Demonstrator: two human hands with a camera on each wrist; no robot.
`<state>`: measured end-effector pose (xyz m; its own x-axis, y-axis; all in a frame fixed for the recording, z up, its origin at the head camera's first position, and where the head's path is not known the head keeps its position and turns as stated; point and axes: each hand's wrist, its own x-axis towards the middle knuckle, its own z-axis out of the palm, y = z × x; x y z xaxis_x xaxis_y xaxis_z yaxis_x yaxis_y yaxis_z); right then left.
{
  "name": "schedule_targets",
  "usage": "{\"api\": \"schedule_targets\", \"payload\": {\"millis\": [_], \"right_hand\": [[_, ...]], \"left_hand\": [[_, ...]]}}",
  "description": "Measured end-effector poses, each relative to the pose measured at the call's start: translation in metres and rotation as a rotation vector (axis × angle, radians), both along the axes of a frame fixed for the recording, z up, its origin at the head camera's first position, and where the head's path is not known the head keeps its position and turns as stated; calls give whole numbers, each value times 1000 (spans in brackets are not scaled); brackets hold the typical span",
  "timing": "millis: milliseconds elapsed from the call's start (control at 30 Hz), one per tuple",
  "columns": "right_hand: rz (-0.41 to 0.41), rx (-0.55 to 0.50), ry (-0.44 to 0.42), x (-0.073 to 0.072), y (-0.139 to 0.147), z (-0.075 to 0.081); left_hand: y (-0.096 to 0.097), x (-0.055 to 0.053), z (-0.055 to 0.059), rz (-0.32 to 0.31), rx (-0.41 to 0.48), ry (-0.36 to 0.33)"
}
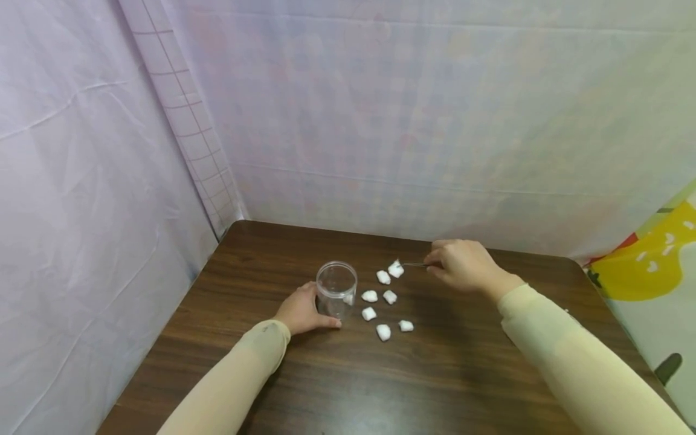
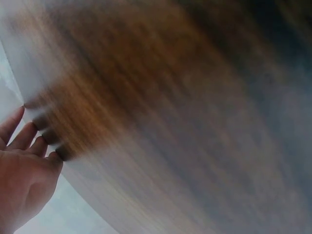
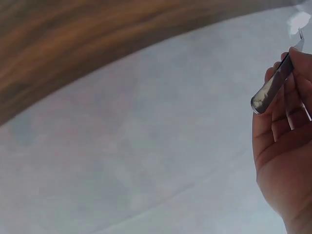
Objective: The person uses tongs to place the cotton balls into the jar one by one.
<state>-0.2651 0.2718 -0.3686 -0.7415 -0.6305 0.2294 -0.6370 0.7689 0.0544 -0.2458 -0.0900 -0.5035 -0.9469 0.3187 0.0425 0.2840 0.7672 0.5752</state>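
Note:
My left hand holds a clear, open-topped jar on the brown table, thumb along the near side and fingers on the far side. A white piece shows through the jar's lower wall. In the left wrist view the left hand is at the left edge; the jar is hard to make out there. My right hand pinches metal tweezers, pointing left. Their tips meet a white cotton ball at the back of the group; whether it is lifted I cannot tell.
Several more cotton balls lie scattered right of the jar, between the hands. The wooden table ends at a pale hanging cloth at the back. Another white cloth hangs on the left, and a yellow-patterned one is at the right.

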Motion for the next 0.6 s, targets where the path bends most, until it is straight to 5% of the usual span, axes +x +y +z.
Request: {"api": "schedule_targets", "payload": {"millis": [300,600], "right_hand": [[90,-30,43,-4,-43,27],[155,-27,58,-5,-82,27]], "left_hand": [[0,-1,-1,7,-1,1],[1,0,-1,8,13,-5]]}}
